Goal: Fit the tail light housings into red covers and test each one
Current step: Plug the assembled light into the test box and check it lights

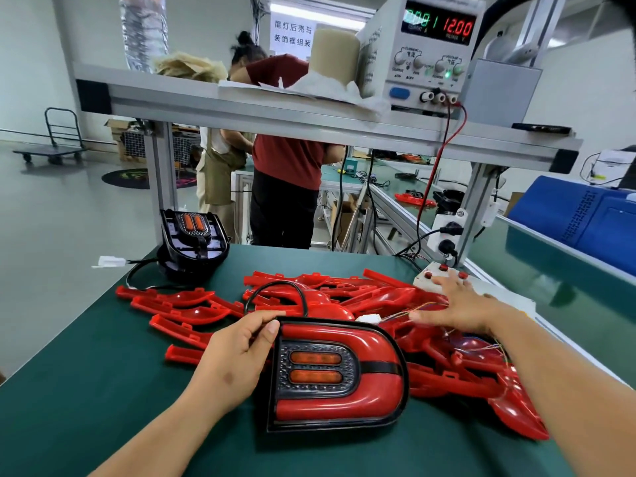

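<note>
On green mat (103, 390), left hand (237, 359) grips tail light (344, 373) at left edge; right hand (457, 304) flat at button box (425, 280).

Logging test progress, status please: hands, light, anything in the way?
Left hand grips assembled red-covered tail light. Right hand open, at white red-button box. Loose red plastic covers piled beneath it.

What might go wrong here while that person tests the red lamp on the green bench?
The thin coloured wires lie under the right hand reaching to the white button box; they might snag or pull loose. The black cable loops over the pile of red plastic covers, so moving the assembled red-and-black tail light, gripped at one edge by the left hand, may drag some.
</note>
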